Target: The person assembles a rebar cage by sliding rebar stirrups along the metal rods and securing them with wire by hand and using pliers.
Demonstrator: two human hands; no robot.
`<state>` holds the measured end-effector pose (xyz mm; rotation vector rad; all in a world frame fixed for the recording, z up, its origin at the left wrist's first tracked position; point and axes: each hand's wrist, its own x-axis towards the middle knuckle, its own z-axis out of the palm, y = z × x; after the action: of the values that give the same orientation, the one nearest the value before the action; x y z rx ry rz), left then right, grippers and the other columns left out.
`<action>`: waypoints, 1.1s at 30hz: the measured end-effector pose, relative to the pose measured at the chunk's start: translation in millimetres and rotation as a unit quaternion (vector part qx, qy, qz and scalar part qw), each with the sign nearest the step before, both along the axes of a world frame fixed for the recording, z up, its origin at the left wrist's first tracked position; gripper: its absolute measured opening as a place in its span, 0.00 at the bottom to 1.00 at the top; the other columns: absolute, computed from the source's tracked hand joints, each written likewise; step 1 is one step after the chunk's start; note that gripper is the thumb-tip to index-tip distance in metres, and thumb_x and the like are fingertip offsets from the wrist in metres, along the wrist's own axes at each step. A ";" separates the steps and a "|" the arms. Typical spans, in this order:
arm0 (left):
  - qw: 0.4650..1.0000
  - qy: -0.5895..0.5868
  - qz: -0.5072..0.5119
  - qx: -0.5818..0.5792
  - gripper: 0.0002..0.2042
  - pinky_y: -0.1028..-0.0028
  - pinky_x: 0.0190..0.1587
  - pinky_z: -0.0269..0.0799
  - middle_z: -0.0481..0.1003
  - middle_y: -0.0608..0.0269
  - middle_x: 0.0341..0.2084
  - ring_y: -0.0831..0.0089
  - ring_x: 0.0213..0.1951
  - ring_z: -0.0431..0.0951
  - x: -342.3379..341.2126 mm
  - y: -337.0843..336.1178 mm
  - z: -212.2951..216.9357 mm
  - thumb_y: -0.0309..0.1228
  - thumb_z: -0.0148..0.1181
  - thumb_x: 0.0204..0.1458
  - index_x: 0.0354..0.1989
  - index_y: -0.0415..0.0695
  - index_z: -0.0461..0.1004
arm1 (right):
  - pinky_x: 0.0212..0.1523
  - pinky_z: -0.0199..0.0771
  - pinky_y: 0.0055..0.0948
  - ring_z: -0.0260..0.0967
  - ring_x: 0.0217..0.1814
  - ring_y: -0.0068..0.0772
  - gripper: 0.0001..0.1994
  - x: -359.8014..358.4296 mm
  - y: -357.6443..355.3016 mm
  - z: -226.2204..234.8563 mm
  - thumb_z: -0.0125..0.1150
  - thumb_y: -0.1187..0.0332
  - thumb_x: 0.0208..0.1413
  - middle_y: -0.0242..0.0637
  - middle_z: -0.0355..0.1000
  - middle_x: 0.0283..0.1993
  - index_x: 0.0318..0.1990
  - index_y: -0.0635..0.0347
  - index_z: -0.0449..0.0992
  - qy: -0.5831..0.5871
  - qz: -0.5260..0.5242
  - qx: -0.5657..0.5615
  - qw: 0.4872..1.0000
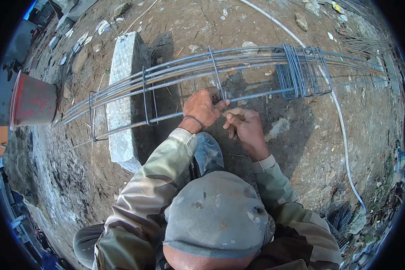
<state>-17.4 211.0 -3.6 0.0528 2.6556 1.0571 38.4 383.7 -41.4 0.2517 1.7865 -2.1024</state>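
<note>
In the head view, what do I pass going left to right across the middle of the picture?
Red bucket → stone block → left hand → right hand → bunched steel ties on the rebar cage → white hose.

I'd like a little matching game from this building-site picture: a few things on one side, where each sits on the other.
Things:
1. red bucket
2. stone block
3. white hose
4. bunched steel rings

Places:
A. under the rebar cage
B. far left
C. on the cage, upper right
D. trailing down the right side

Pairs: 1-B, 2-A, 3-D, 4-C
</note>
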 end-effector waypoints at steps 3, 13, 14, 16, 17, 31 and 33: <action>1.000 -0.029 -0.001 0.000 0.15 0.58 0.41 0.76 0.82 0.53 0.28 0.53 0.37 0.83 -2.0 -0.8 0.6 0.45 0.71 0.52 0.33 0.44 0.83 | 0.27 0.73 0.35 0.75 0.23 0.38 0.08 -4.2 0.9 18.2 0.67 0.70 0.58 0.44 0.79 0.29 0.41 0.66 0.83 0.104 0.064 0.281 0.952; 1.000 0.021 0.019 -0.003 0.13 0.59 0.43 0.76 0.83 0.53 0.31 0.52 0.39 0.83 -0.9 -0.3 -4.8 0.42 0.71 0.51 0.36 0.45 0.84 | 0.33 0.74 0.35 0.78 0.31 0.40 0.08 -60.3 -23.0 32.0 0.70 0.71 0.53 0.46 0.79 0.33 0.39 0.65 0.84 0.337 0.016 0.332 0.881; 0.999 0.032 0.017 0.001 0.13 0.59 0.43 0.76 0.83 0.53 0.31 0.52 0.39 0.83 -2.9 -1.5 -5.6 0.42 0.71 0.51 0.36 0.45 0.84 | 0.33 0.74 0.32 0.78 0.32 0.35 0.07 -50.7 -21.7 27.7 0.70 0.72 0.54 0.43 0.79 0.32 0.38 0.65 0.83 0.302 -0.058 0.267 0.913; 1.000 -0.022 -0.003 0.014 0.12 0.60 0.41 0.77 0.83 0.53 0.30 0.54 0.37 0.84 -4.0 -3.4 -8.7 0.40 0.70 0.51 0.36 0.44 0.84 | 0.34 0.75 0.25 0.76 0.36 0.22 0.05 -26.9 -24.9 16.0 0.68 0.75 0.58 0.35 0.79 0.33 0.39 0.67 0.83 0.217 -0.193 0.169 0.942; 1.000 -0.020 -0.007 0.020 0.12 0.60 0.41 0.77 0.83 0.53 0.30 0.54 0.37 0.84 -4.5 -4.3 -10.4 0.40 0.70 0.51 0.36 0.44 0.84 | 0.34 0.75 0.25 0.76 0.36 0.22 0.05 -16.7 -28.7 9.4 0.68 0.75 0.58 0.35 0.79 0.33 0.39 0.67 0.83 0.230 -0.182 0.163 0.942; 0.977 -0.157 0.019 0.140 0.18 0.72 0.27 0.75 0.81 0.59 0.20 0.75 0.21 0.81 -27.0 -3.8 -4.3 0.41 0.67 0.60 0.33 0.33 0.82 | 0.44 0.85 0.31 0.79 0.41 0.32 0.06 -6.8 -27.8 -14.2 0.61 0.78 0.63 0.44 0.78 0.41 0.43 0.74 0.79 0.070 -0.252 -0.154 0.953; 0.985 -0.133 -0.008 0.112 0.18 0.73 0.26 0.74 0.81 0.60 0.19 0.75 0.20 0.81 -27.3 -0.6 -5.1 0.41 0.67 0.60 0.32 0.33 0.83 | 0.45 0.85 0.30 0.79 0.42 0.32 0.06 -3.1 -27.5 -19.8 0.62 0.78 0.62 0.45 0.78 0.42 0.43 0.74 0.79 0.066 -0.251 -0.164 0.952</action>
<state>-44.7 210.5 -8.7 -0.0204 2.2894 1.2575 35.4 356.2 -61.2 0.5297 1.5161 -2.7901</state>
